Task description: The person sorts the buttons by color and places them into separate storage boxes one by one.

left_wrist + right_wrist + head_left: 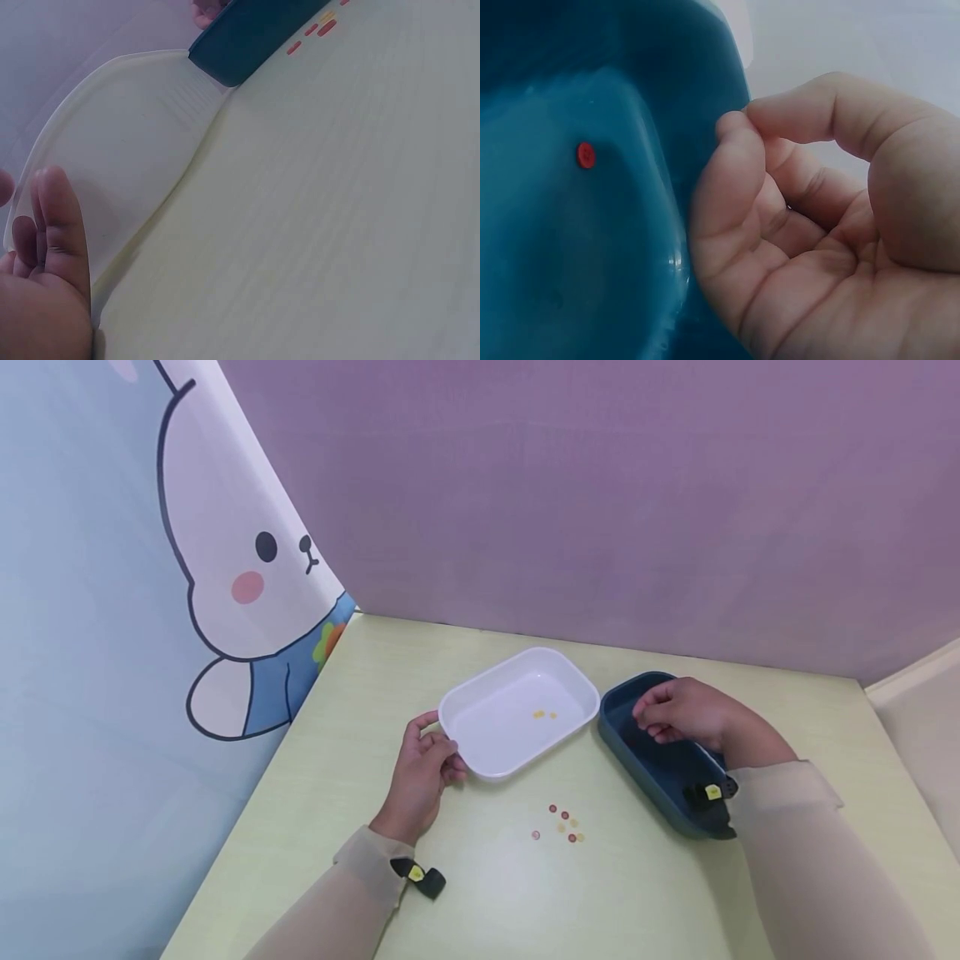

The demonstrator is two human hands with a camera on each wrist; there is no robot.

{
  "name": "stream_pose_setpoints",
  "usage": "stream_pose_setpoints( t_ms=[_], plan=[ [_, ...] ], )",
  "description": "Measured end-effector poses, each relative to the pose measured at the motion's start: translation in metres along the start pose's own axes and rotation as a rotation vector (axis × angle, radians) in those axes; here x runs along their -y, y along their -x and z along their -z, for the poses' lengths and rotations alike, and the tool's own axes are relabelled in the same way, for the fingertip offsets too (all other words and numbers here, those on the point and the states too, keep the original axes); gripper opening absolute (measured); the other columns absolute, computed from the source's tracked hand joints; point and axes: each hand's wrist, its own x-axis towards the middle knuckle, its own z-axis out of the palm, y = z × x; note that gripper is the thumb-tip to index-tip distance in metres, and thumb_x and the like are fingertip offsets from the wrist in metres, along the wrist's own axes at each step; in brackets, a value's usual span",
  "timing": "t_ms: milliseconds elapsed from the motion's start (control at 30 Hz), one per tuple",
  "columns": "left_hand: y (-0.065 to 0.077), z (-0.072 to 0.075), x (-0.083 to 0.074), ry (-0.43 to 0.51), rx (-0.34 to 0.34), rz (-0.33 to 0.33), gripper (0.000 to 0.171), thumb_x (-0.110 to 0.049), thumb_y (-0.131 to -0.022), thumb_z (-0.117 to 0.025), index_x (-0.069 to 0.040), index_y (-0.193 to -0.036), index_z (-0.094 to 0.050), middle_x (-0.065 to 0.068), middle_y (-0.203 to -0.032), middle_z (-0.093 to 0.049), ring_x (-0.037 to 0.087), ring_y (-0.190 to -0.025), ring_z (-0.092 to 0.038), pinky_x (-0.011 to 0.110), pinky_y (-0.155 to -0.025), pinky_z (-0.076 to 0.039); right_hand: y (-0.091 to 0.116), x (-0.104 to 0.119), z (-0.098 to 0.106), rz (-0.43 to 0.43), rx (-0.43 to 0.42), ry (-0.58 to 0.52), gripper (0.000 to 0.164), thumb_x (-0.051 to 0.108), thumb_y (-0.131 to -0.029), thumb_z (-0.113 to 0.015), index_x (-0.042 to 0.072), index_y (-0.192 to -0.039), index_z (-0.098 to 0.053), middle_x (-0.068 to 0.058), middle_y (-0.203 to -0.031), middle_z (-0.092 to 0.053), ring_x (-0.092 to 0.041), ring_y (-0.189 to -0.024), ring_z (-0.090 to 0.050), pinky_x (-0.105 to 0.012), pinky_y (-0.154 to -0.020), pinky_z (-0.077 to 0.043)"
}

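buttons (565, 816), some red and some yellow, lie loosely grouped on the near side of the bench (480, 893). beyond them to the left, our left hand (420, 768) touches the near left rim of the white tray (487, 710); whether it clamps the rim, we cannot tell. we find yellow buttons (538, 715) inside that tray. to the right is the dark blue tray (639, 768), its far left end touching or almost touching the white one, with a red button (586, 155) inside. over it our right hand (686, 710) has thumb and finger pressed together; we see nothing between them.

we judge that a low sweep of a sleeve (780, 810) could scatter the loose buttons, and a tug on the white rim could knock the neighbouring tray. pieces this small might also slip from a pinch or bounce off a rim. the raised rims are the edges to clear; room for moving lies on the near bench, while the purple cloth (600, 527) closes off the far side.
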Motion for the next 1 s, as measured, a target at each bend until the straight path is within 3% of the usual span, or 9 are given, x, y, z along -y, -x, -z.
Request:
stream_pose_setpoints(
  t_ms=[600, 1000],
  plan=[
    [-0.002, 0.003, 0.002, -0.005, 0.01, 0.005, 0.057, -0.005, -0.11, -0.056, -0.019, -0.161, -0.036, 0.013, -0.114, -0.059, 0.018, -0.085, -0.066, 0.026, -0.072, -0.062, 0.016, 0.019, -0.005, 0.054, -0.026, 0.101, 0.025, 0.016, -0.109, -0.069, -0.004, -0.124, -0.071, -0.012, -0.108, -0.071, -0.03, -0.099, -0.07, -0.032, -0.085, -0.067],
    [-0.003, 0.002, 0.003, -0.008, 0.014, -0.001, 0.056, -0.005, -0.11, -0.056, -0.02, -0.16, -0.037, 0.015, -0.115, -0.059, 0.018, -0.085, -0.066, 0.026, -0.072, -0.063, 0.042, 0.042, -0.016, 0.112, -0.06, 0.199, 0.024, 0.019, -0.11, -0.068, -0.001, -0.123, -0.073, -0.012, -0.108, -0.072, -0.031, -0.1, -0.073, -0.031, -0.085, -0.067]
  ],
)
